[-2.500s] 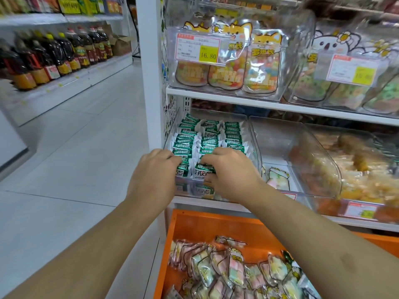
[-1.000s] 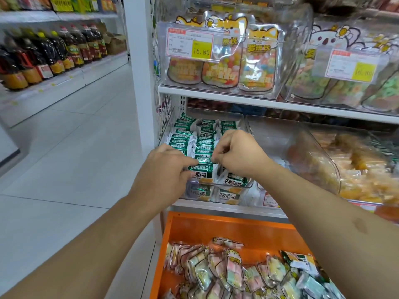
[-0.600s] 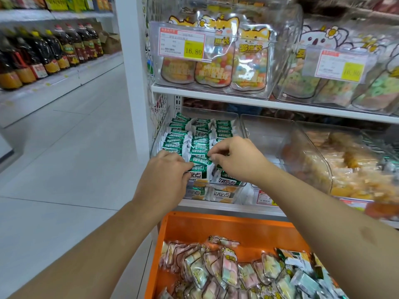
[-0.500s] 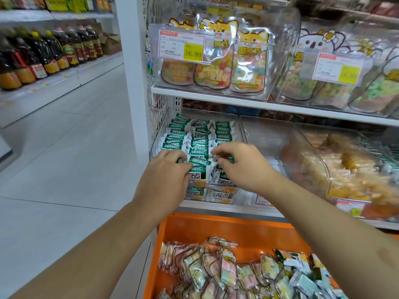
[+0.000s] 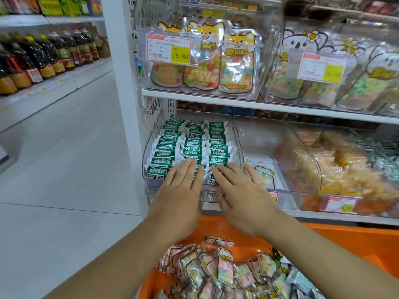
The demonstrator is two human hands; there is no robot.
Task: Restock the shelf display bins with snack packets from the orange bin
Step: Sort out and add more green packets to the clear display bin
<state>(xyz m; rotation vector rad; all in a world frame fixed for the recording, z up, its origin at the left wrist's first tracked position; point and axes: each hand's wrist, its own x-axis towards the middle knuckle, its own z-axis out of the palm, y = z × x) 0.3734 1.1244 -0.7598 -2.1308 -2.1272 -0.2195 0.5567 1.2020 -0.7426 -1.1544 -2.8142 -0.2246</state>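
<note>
A clear display bin [image 5: 234, 134] on the lower shelf holds three rows of green-and-white snack packets [image 5: 192, 143]. My left hand [image 5: 179, 195] lies flat, fingers straight, over the front packets of the left and middle rows. My right hand [image 5: 239, 190] lies flat beside it, fingers spread over the front of the right row and the bin's front edge. Neither hand holds a packet. Below them stands the orange bin [image 5: 345, 238] with several pastel marshmallow packets [image 5: 218, 270].
To the right stand a nearly empty clear bin [image 5: 257, 139] and a bin of yellow-orange snacks [image 5: 345, 169]. The upper shelf [image 5: 237, 103] carries bins of candy bags with price tags. At left is a tiled aisle [image 5: 64, 158] and a shelf of oil bottles [image 5: 43, 59].
Both hands have let go of the packets they were pinching and now lie flat with straight fingers on the front of the rows.
</note>
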